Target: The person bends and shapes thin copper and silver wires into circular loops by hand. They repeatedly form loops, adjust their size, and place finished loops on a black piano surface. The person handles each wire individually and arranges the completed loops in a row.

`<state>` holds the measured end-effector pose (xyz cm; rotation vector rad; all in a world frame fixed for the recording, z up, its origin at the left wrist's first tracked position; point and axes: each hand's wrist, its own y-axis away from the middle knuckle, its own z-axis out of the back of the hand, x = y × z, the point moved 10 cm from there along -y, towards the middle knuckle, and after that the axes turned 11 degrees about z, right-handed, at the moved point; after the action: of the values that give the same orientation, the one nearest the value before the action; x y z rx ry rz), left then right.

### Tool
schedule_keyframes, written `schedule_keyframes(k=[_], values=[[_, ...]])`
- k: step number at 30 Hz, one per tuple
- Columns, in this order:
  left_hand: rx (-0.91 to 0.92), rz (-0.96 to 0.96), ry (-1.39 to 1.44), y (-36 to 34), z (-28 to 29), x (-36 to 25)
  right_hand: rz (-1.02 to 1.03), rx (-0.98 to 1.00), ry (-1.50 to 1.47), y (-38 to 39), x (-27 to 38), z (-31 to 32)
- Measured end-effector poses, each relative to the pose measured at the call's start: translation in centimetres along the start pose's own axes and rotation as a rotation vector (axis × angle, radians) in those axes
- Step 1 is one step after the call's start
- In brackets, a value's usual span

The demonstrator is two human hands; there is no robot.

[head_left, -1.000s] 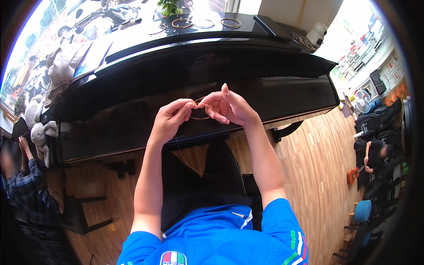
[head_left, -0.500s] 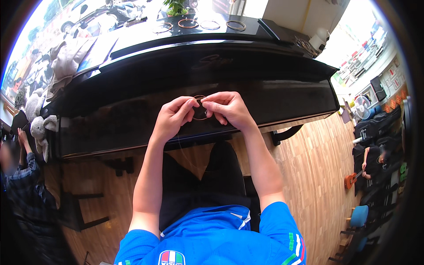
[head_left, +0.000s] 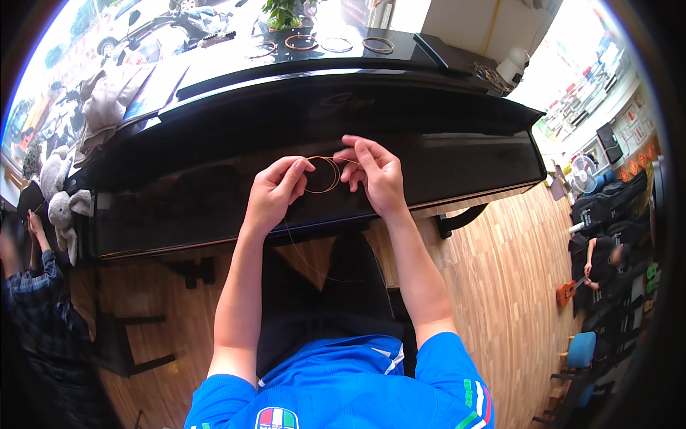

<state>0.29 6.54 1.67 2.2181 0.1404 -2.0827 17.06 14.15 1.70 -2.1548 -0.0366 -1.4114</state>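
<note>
My left hand (head_left: pixel 280 187) pinches a thin, copper-coloured coiled wire (head_left: pixel 337 174) near its top, above the closed black piano lid (head_left: pixel 457 154). A fine strand hangs below this hand in a long loop over my dark trousers. To the right, my right hand (head_left: pixel 375 171) has its fingers loosely bent around the strand leaving the coil, thumb and forefinger raised. Several similar wire coils (head_left: pixel 378 45) lie along the piano top, beside a potted plant (head_left: pixel 282 18).
Grey plush toys (head_left: pixel 64 211) and draped cloth (head_left: pixel 111 100) are at the piano's left. A person in plaid (head_left: pixel 32 286) is at far left. At right, another person (head_left: pixel 597 268) holds an orange small guitar (head_left: pixel 564 293) near black cases and a blue stool (head_left: pixel 580 343). A fan (head_left: pixel 582 179) stands behind.
My right hand has shifted and turned, its fingers spreading upward and away from my left hand. The coil now shows as a wider circle between them, still pinched by my left hand.
</note>
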Motion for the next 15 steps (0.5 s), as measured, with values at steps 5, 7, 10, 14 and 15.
schedule_keyframes(k=[5, 7, 10, 14, 15], values=[[0.017, -0.022, -0.026, 0.1, 0.1, -0.2, -0.133, 0.238, -0.124, 0.4, -0.3, -1.5], [0.040, -0.012, -0.009, 0.1, -0.1, -0.1, -0.195, 0.345, -0.149, 0.7, -0.7, -1.9], [0.070, -0.013, -0.002, 0.2, -0.3, 0.1, -0.220, 0.560, -0.158, 1.7, -0.2, -3.7], [0.126, -0.033, -0.029, 0.3, -0.8, -0.2, -0.116, 0.655, -0.144, 1.9, 0.5, -4.4], [0.146, -0.030, -0.025, 0.4, -1.0, -0.1, -0.172, 0.572, -0.193, 1.9, 0.1, -4.0]])
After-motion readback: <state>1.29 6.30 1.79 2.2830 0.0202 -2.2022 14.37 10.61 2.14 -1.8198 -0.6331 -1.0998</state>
